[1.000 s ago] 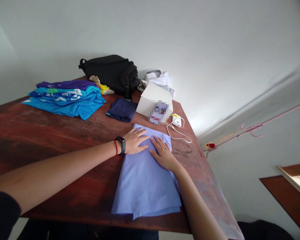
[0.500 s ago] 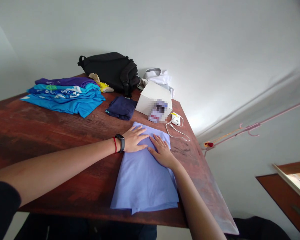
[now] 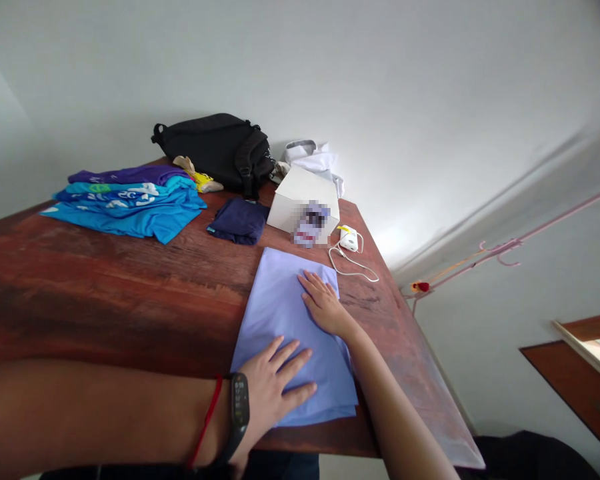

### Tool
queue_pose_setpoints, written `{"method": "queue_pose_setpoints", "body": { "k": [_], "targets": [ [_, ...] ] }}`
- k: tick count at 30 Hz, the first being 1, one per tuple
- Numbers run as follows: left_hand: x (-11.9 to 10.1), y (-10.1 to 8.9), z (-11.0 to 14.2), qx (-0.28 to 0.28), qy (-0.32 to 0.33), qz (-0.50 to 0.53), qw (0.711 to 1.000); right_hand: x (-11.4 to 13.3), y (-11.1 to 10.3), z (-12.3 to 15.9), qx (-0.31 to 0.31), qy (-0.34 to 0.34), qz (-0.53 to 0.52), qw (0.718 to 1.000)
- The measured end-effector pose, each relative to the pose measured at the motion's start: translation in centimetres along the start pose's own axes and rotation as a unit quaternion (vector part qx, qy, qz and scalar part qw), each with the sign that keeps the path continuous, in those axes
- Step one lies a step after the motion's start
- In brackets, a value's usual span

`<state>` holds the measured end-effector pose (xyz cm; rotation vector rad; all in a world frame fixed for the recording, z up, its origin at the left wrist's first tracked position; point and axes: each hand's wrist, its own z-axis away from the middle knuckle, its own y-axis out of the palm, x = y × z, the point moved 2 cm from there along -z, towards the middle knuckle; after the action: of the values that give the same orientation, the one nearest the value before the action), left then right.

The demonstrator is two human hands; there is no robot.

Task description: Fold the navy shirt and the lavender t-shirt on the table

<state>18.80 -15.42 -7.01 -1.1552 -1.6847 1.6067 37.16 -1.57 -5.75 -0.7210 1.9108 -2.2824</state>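
A folded light-blue cloth (image 3: 275, 307) lies flat on the wooden table in front of me, its lower corner close to the front edge. My left hand (image 3: 275, 383) rests palm down on the near part of the cloth with its fingers spread; a black smart band and a red string circle that wrist. Farther up, by the cloth's right side, my right hand (image 3: 325, 305) lies flat on the fabric, its fingers stretched out. Neither hand grips anything. The cloth's underside and part of its near left corner are hidden.
At the back left, blue and purple shirts (image 3: 130, 207) lie stacked beside a black backpack (image 3: 215, 147). A folded navy garment (image 3: 240, 221), a white box (image 3: 300, 187) and a white device with a cable (image 3: 349, 239) sit beyond the cloth. A pink rod (image 3: 500, 247) runs along the right.
My left hand has slid from the upper part of the cloth down toward its near end, fingers still spread. My right hand has stayed in about the same place.
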Motion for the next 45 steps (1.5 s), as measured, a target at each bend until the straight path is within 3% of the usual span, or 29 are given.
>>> {"method": "queue_pose_setpoints", "body": {
  "k": [3, 7, 11, 18, 22, 28, 32, 36, 45],
  "targets": [
    [-0.6, 0.7, 1.1, 0.015, -0.031, 0.004, 0.999, 0.1, 0.0, 0.0, 0.003, 0.003, 0.001, 1.000],
    [-0.4, 1.2, 0.6, 0.050, -0.108, -0.031, 0.992, 0.2, 0.0, 0.0, 0.003, 0.003, 0.001, 1.000],
    [-0.3, 0.2, 0.1, 0.068, -0.147, -0.058, 0.985, 0.3, -0.1, 0.0, 0.002, 0.002, 0.003, 1.000],
    [-1.6, -2.8, -0.2, 0.095, -0.134, -0.104, 0.981, 0.5, -0.1, 0.0, 0.002, 0.007, 0.000, 1.000],
    [-1.5, -4.1, -1.2, 0.121, -0.144, -0.063, 0.980, 0.6, -0.2, 0.0, 0.004, 0.007, -0.001, 1.000],
    [0.0, -6.6, -1.9, 0.148, -0.130, -0.005, 0.980, 0.2, 0.2, -0.4, -0.012, 0.008, 0.010, 1.000],
    [1.9, -7.9, -2.4, 0.142, -0.077, 0.009, 0.987, -0.4, 0.8, -0.9, -0.040, 0.011, 0.011, 0.999],
    [3.3, -8.3, -2.8, 0.163, -0.072, 0.028, 0.984, -0.8, 1.1, -1.3, -0.056, 0.003, -0.010, 0.998],
    [4.2, -8.1, -3.0, 0.199, -0.048, 0.046, 0.978, -1.5, 1.3, -3.9, -0.088, 0.017, 0.006, 0.996]
  ]
}}
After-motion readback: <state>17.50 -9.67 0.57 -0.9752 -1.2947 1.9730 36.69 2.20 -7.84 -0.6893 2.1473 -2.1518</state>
